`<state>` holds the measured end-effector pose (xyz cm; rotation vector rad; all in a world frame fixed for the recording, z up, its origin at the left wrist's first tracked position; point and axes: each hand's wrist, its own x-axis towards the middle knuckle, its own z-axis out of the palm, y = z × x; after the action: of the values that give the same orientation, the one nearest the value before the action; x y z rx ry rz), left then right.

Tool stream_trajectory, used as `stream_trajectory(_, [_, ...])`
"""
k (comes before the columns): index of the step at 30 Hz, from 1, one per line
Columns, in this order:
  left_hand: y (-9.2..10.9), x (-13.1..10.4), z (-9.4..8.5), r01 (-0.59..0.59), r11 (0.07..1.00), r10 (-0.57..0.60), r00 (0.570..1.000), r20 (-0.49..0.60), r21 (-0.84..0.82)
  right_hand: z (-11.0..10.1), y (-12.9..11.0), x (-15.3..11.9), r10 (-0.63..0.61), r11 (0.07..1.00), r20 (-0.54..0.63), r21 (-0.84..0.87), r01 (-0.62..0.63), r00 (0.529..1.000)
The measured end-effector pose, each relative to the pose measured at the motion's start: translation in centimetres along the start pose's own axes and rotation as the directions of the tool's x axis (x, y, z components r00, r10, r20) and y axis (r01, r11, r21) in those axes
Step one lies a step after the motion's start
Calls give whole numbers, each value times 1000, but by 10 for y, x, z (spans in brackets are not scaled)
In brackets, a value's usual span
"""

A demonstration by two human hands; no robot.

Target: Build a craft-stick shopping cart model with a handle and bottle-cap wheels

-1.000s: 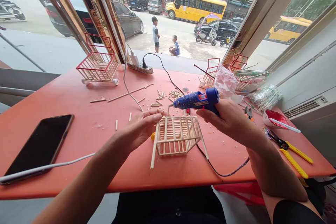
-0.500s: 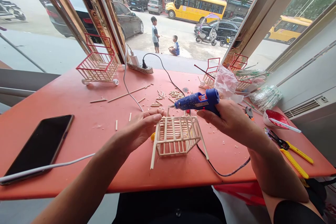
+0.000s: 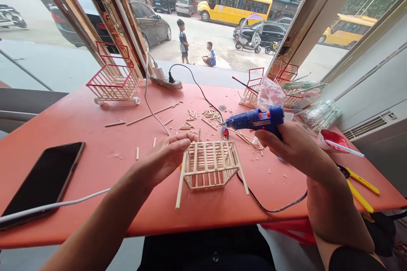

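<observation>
My right hand (image 3: 284, 146) is wrapped round the grip of a blue hot glue gun (image 3: 252, 119), whose nozzle points left, above and beyond a small basket of pale wooden sticks (image 3: 210, 169). The nozzle is apart from the basket. At the basket's left top corner, my left hand (image 3: 168, 154) is closed on its edge; some fingertips are hidden behind it. Beside those fingers a short stick (image 3: 199, 134) stands upright. Two longer sticks stick out from the basket's near side, toward me.
Loose sticks (image 3: 213, 114) and crumbs lie behind the basket. A finished-looking mini cart with red rims (image 3: 112, 80) stands back left, near a power strip (image 3: 167, 82). A phone (image 3: 44, 178) lies left; yellow-handled pliers (image 3: 359, 186) and a red-lined cup (image 3: 332, 140) are right. Cables cross the orange table (image 3: 104, 220).
My right hand has drawn the glue gun rightward, away from the upright stick at the basket's corner. My left hand stays at that corner; the whole view has shifted slightly.
</observation>
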<state>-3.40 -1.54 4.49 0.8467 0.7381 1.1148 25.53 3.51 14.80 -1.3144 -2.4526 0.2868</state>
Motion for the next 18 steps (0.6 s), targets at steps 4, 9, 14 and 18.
stream_trajectory(4, [1,-1,2,21,1000,-21,1000,9,-2,-3,1,-1,-30,999,0,-11,30,1000])
stream_trajectory(9, [2,-2,3,23,1000,-23,1000,10,-9,-4,1,-1,-8,1000,38,-21,9,999])
stream_trajectory(14, [2,-2,2,31,1000,-31,999,9,-7,-2,-1,-2,16,1000,57,-24,-15,998])
stream_trajectory(18, [1,-2,0,34,999,-34,999,11,10,-2,-2,-2,14,1000,58,-15,-13,998])
